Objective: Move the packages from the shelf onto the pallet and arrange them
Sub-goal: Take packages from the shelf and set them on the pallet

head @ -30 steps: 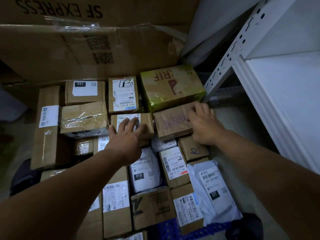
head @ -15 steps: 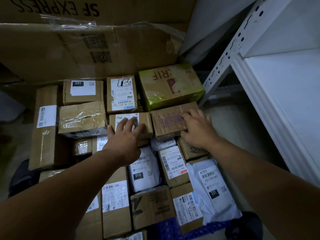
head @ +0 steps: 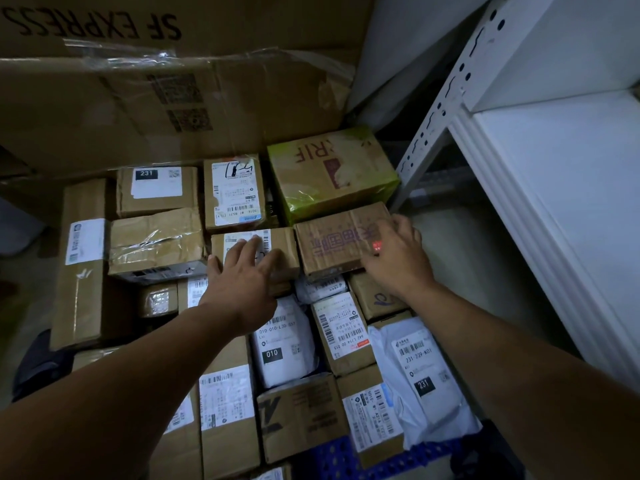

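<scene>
Several cardboard boxes and white mailer bags lie packed together on a blue pallet (head: 349,452). My left hand (head: 242,278) rests flat, fingers straight, on a small brown box with a barcode label (head: 284,240). Beside it lies a brown box with purple print (head: 332,240); my right hand (head: 398,258) lies on its right end with fingers spread over the top and near edge. A green-edged box (head: 332,171) sits just behind it. The white metal shelf (head: 561,188) stands to the right.
A big SF Express carton (head: 166,98) leans behind the pile. A long narrow box (head: 83,261) lies at the left edge. Bare floor (head: 467,258) runs between pallet and shelf. A white bag marked 231 (head: 422,379) lies at the right front.
My right hand has slid a little to the left along the purple-printed box, which sits slightly closer to the small labelled box. My left hand stays pressed on that box.
</scene>
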